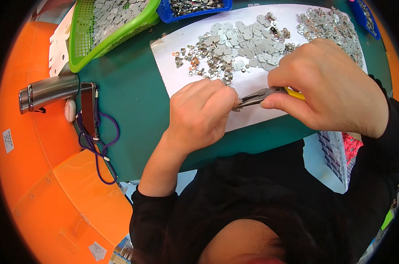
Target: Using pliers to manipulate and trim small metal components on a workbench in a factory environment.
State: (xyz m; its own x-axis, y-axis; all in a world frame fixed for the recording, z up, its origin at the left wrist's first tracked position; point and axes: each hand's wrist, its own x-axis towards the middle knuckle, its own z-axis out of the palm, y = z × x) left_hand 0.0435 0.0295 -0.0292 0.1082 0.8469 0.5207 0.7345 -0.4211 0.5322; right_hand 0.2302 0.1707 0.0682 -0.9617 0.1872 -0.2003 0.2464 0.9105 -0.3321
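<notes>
My right hand is closed round a pair of pliers with yellow handles. The long narrow jaws point left and meet the fingertips of my left hand. That hand is pinched on a small metal piece, mostly hidden by the fingers. Beneath both hands lies a white sheet. Beyond them on the sheet is a heap of flat grey metal plates. Small shiny metal clips are scattered in front and left of it, and a pile of assembled-looking metal pieces sits farther right.
A green basket of flat metal discs stands far left, beside a blue tray of small parts. Another blue tray is far right. On the green table lie a steel flask and a phone with a purple cord.
</notes>
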